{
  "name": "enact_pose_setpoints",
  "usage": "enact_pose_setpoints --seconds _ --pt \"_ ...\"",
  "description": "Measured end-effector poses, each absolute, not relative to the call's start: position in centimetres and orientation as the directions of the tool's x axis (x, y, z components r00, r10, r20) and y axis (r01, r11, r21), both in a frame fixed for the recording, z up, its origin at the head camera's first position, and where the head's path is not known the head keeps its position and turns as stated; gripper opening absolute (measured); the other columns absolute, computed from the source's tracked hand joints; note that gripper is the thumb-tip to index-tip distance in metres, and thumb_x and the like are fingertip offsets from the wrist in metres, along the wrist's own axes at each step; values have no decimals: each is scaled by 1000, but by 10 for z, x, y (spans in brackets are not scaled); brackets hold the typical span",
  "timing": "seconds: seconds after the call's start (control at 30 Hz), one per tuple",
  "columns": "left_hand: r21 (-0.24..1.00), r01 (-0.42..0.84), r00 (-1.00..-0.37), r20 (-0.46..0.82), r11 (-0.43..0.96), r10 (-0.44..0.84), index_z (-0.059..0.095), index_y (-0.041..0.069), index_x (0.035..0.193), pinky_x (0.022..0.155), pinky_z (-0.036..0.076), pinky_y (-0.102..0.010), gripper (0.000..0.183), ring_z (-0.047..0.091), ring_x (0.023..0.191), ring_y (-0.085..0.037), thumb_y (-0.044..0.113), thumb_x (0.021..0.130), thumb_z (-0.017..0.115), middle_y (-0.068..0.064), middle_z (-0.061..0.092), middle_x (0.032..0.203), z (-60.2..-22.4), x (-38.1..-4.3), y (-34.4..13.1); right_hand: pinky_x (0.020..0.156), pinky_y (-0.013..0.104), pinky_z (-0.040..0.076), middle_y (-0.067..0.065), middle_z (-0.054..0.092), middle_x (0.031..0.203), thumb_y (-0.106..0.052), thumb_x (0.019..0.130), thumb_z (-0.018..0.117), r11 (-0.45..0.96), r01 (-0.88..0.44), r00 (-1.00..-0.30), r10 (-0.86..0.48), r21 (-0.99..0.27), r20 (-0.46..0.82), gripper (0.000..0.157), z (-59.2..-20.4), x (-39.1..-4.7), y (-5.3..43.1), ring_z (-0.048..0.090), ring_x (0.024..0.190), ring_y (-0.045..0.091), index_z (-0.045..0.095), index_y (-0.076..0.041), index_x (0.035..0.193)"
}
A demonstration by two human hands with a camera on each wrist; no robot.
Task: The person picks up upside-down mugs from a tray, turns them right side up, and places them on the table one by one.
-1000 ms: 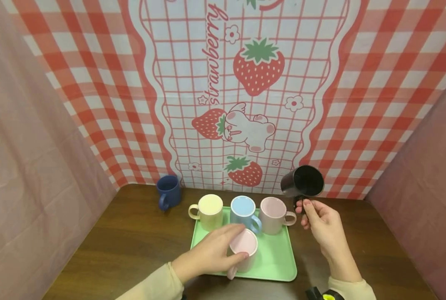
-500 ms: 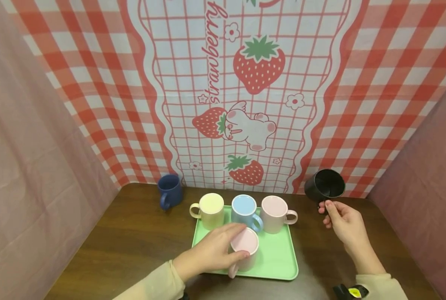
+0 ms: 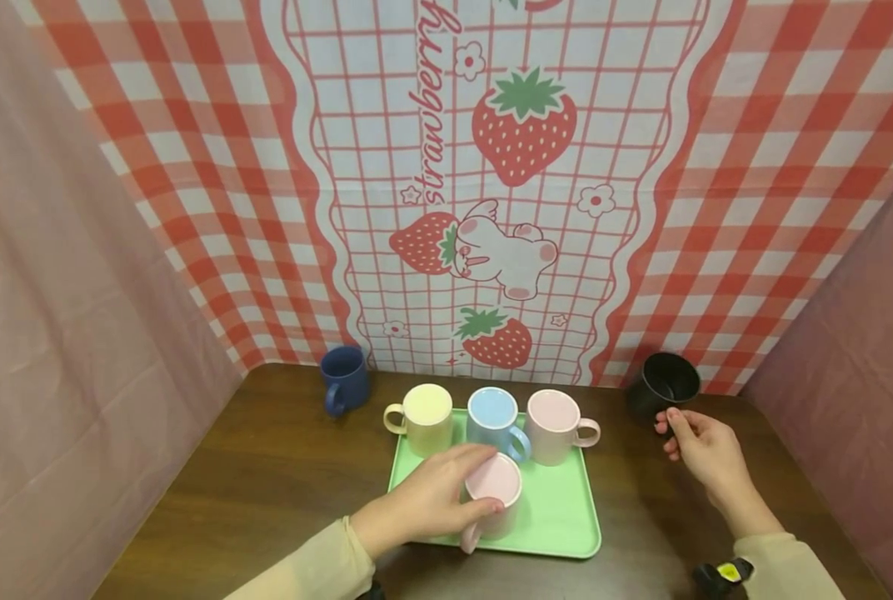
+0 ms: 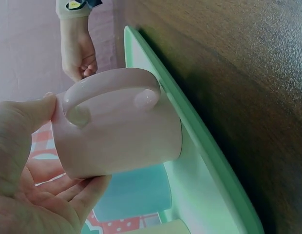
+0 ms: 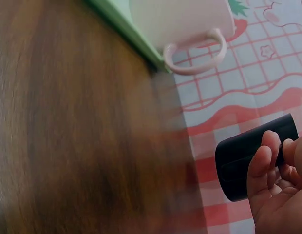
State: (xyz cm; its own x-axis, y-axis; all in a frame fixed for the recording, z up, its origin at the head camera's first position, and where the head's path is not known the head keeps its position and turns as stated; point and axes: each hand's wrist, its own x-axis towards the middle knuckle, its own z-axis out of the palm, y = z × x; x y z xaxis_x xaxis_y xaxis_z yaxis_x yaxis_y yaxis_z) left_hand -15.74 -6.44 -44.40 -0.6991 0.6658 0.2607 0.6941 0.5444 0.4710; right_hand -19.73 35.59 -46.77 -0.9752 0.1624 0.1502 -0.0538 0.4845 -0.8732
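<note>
My left hand [image 3: 435, 500] grips a pale pink mug [image 3: 495, 479] at the front of a light green tray [image 3: 555, 517]. This mug stands base up, its handle towards me; in the left wrist view thumb and fingers lie either side of the pink mug [image 4: 117, 141]. Over the table's back right, my right hand [image 3: 709, 454] pinches a black mug [image 3: 646, 396] by its handle, mouth up. The right wrist view shows the black mug [image 5: 234, 158] close to the cloth, its handle mostly hidden by fingers.
Behind the held pink mug, a yellow mug [image 3: 427, 408], a light blue mug [image 3: 493, 410] and another pink mug [image 3: 551, 412] stand base up in a row on the tray. A dark blue mug [image 3: 347, 379] stands at back left. A strawberry-print cloth [image 3: 525, 258] hangs behind the table.
My right hand has carried the black mug rightward, away from the tray, and lowered it towards the table, bringing it more upright. The left hand keeps its grip on the pink mug.
</note>
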Motion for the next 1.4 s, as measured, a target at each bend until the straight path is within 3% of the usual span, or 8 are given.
enact_pose_setpoints --seconds 1.07,1.4 --pt "513 657 -728 241 553 642 60 -1 150 117 50 -38 67 64 138 -26 37 99 83 -13 67 148 -444 -159 -63 61 27 62 13 77 97 -27 119 48 548 32 -987 149 -836 60 51 -481 -216 364 66 69 5 65 21 124" --pt "514 662 -724 250 545 643 59 -3 150 118 50 -39 69 63 138 -27 36 99 83 -14 67 148 -447 -159 -63 62 26 60 -1 71 91 -29 119 46 494 65 -994 111 -867 -11 55 -476 -221 371 63 69 6 63 22 125"
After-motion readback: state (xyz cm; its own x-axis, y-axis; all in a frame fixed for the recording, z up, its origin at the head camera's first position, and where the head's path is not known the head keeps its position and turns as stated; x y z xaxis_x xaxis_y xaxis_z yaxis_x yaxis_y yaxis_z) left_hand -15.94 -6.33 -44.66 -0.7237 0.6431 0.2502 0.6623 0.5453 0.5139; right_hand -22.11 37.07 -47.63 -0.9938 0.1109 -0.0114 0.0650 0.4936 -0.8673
